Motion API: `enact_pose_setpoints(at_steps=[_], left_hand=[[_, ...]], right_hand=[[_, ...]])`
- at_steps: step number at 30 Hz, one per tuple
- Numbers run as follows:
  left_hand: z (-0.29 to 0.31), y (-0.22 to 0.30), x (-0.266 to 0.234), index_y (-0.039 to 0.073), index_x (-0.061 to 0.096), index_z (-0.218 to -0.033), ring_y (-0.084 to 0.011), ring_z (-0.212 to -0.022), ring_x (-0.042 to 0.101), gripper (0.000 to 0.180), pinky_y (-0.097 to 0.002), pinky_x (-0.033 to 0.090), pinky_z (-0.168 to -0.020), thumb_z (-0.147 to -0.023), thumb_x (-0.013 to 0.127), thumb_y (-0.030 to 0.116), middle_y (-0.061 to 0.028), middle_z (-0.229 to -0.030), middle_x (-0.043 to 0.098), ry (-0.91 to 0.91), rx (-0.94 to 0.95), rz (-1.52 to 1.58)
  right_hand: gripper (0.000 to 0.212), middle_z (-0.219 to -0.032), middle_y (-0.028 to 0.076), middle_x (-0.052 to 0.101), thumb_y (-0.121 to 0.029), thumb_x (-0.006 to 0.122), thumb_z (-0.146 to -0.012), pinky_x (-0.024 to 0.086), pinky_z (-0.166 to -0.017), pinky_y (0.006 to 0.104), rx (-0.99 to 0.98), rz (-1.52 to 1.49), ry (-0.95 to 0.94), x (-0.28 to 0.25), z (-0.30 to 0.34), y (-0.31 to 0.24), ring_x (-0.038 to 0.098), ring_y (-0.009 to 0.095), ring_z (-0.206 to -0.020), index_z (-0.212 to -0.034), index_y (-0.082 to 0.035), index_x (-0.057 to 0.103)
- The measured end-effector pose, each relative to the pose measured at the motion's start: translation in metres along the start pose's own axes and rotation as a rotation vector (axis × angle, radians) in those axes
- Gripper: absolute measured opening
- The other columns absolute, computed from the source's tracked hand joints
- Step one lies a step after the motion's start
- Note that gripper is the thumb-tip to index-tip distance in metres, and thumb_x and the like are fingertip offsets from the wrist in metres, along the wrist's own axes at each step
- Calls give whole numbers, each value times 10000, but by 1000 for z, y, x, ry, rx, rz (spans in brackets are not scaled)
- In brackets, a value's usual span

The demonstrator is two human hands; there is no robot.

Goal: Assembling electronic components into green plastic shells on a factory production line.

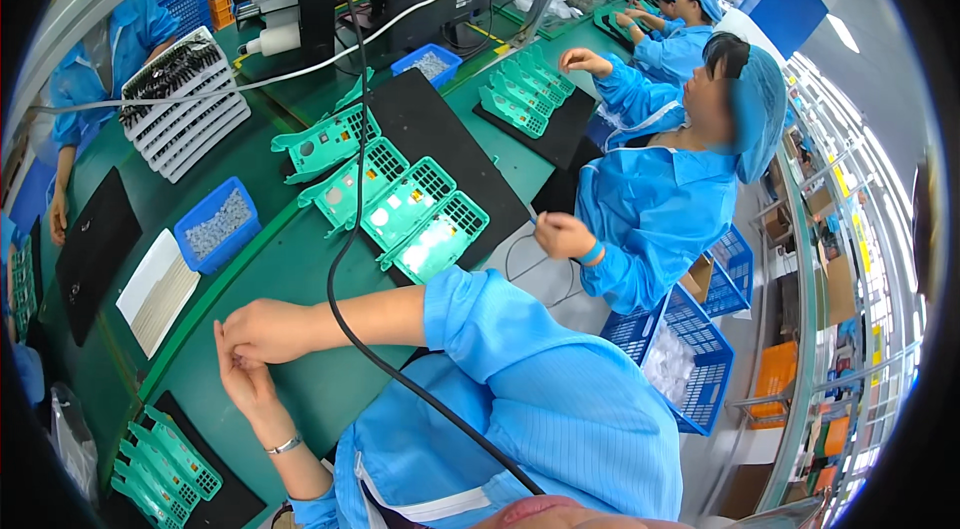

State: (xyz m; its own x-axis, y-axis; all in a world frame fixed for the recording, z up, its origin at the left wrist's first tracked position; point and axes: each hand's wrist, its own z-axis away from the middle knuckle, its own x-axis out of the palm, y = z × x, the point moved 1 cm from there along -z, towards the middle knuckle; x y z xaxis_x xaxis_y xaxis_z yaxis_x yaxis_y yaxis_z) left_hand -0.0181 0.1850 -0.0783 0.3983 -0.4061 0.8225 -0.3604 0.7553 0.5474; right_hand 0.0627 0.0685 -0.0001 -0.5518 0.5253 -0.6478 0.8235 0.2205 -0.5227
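My two hands meet above the green table, to the left of my body. My left hand [246, 387], with a bracelet on its wrist, is turned palm up with its fingers curled. My right hand [268, 331] reaches over it, fingers bent down into the palm. Something small seems to lie between them, too small to name. Nearest to them are a white sheet-like stack [158, 294] and a blue bin [215, 227] of small pale parts. Several green plastic housings [400, 204] lie in a row on a black mat [450, 149] beyond my right forearm.
More green housings [165, 469] lie on a mat at lower left. A black cable [345, 259] hangs across my right forearm. A co-worker [650, 179] sits at the right, beside blue crates [690, 349]. A rack of white trays [185, 104] stands across the table.
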Motion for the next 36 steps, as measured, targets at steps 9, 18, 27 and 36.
enact_pose_setpoints(at_steps=[9, 18, 27, 36], left_hand=[[65, 32, 65, 69, 477, -929, -14, -373, 166, 227, -180, 136, -306, -955, 378, 272, 58, -521, 243, -155, 21, 79], [161, 46, 139, 39, 538, -751, -195, -432, 486, 208, -289, 344, -360, -874, 536, 207, -117, -662, 579, -898, -61, -79], [187, 81, 147, -88, 577, -1028, -289, -885, 620, 229, -328, 502, -723, -878, 512, 72, -193, -980, 623, -1376, 21, 71], [216, 78, 129, -8, 608, -922, -253, -658, 585, 176, -316, 436, -542, -849, 571, 149, -125, -821, 628, -985, 18, 38]], right_hand=[[267, -815, 151, 648, -105, 545, -729, 495, -705, 321, 685, -409, -129, 47, 31, 22, 631, 223, -776, -963, 4, 615], [539, -1054, 91, 585, -138, 634, -721, 451, -821, 275, 808, -858, -261, 120, 19, 9, 554, 153, -926, -1217, -6, 471], [717, -1311, 228, 359, -105, 600, -755, 369, -948, 320, 863, -1175, -253, 172, -30, -39, 428, 260, -1162, -1335, 66, 215], [780, -1292, 198, 358, -57, 617, -710, 416, -861, 293, 915, -1112, -54, 200, -72, -53, 454, 223, -1085, -1351, 41, 184]])
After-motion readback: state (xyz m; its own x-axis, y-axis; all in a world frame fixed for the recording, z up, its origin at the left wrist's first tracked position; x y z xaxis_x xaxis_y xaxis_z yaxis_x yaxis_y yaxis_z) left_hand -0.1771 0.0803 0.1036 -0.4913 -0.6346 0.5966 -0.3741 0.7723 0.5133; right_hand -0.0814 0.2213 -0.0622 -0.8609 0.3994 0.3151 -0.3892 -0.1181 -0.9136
